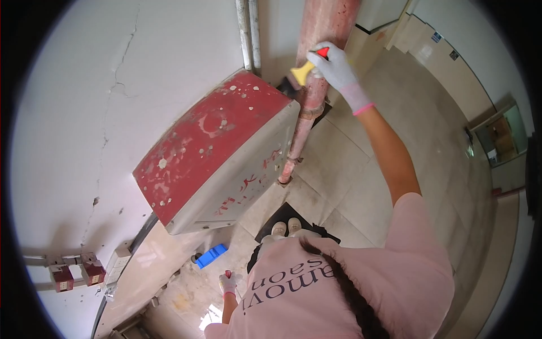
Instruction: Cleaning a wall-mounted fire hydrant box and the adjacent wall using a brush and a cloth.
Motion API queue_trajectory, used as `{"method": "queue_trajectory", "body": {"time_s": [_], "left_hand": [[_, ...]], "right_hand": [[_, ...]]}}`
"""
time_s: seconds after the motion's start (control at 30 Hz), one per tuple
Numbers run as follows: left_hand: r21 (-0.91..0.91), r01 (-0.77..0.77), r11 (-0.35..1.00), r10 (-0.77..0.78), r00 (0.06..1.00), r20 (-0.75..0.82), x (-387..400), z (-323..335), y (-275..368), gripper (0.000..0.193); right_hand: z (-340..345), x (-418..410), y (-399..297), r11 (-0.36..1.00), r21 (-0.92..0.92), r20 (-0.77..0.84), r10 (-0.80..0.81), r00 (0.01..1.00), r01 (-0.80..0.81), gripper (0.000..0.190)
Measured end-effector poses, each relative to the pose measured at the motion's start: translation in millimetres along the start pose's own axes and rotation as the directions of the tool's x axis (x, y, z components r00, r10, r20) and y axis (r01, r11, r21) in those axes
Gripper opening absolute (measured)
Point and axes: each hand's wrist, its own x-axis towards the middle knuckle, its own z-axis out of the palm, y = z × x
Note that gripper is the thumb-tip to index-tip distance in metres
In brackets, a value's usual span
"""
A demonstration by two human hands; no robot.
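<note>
My right hand (336,65), in a white knit glove with a pink cuff, grips a small tool (301,73) with a yellow head and red handle end. Its dark, blurred edge is a brush or a scraper; I cannot tell which. The tool is at the worn red-painted pipe (324,25), just above a joint; contact is unclear. My left hand (228,283), gloved too, is low at my left side, closed around a small red thing (228,273), mostly hidden by the fingers. Left of the pipe is a metal fire hydrant cabinet (211,127) with a chipped red top.
A blue plastic object (211,256) lies on the tiled floor (351,148) below the cabinet. My shoes (286,227) are on a black surface (264,224). Two thin pipes (250,34) run behind the cabinet. Red boxes (92,269) are mounted on the cracked wall (63,127).
</note>
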Motion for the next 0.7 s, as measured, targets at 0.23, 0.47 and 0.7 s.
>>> {"method": "queue_trajectory", "body": {"time_s": [0.23,0.47,0.7], "left_hand": [[0.019,-0.008,1.0,0.009,1.0,-0.029,7,6,4,0.032],[-0.555,0.008,0.832,-0.022,1.0,-0.019,19,33,-110,0.033],[0.149,-0.124,0.981,0.128,0.991,-0.021,-8,35,-42,0.035]], "right_hand": [[104,33,-14,0.766,0.562,0.187,0.249,0.95,-0.312,0.026],[108,54,-80,0.938,-0.313,-0.036,-0.169,0.985,0.15,0.022],[78,57,-22,0.815,-0.544,0.101,-0.173,0.98,0.2,0.019]]}}
